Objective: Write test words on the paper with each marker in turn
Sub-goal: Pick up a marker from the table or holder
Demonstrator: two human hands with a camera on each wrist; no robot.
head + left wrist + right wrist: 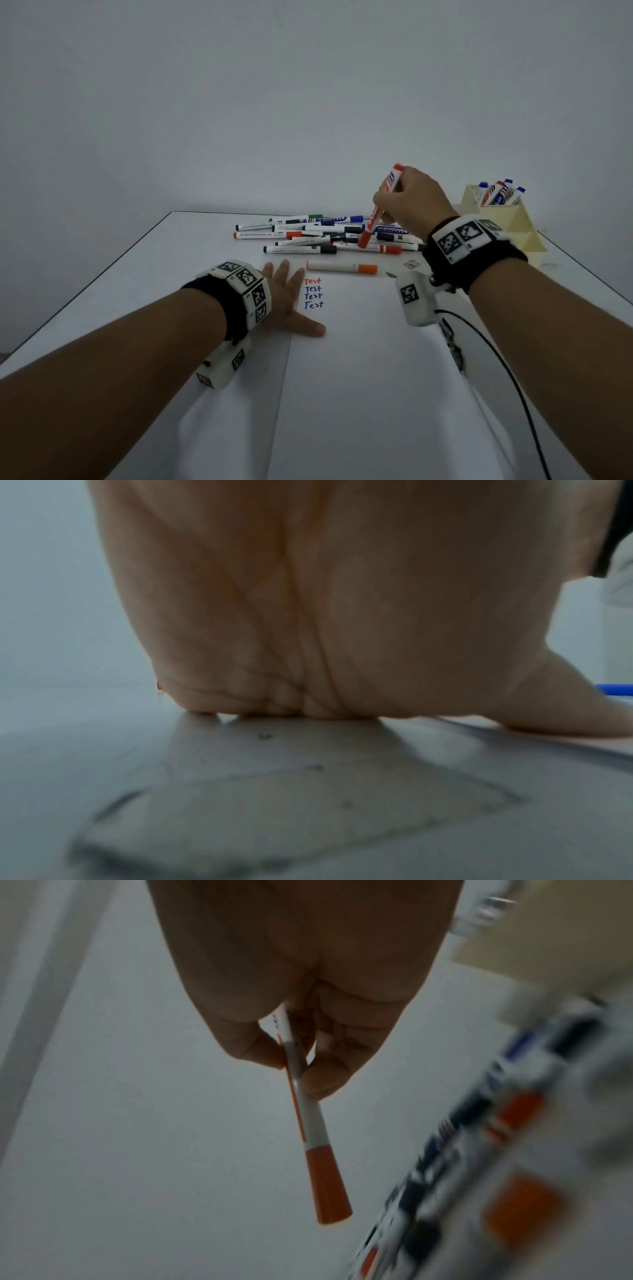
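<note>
Head view: the right hand point(409, 202) pinches a capped red-and-white whiteboard marker point(380, 205), held steeply with its cap down, above the loose pile of markers point(325, 234). The white sheet of paper point(359, 342) with four written "Test" lines point(313, 293) lies nearer the person, beside the flat, spread left hand point(287, 301).

Left wrist view: the palm point(325, 601) presses flat on the grey tabletop point(103, 750), holding nothing.

Right wrist view: thumb and fingers point(322, 1080) grip the barrel; the red cap point(327, 1185) is on.
</note>
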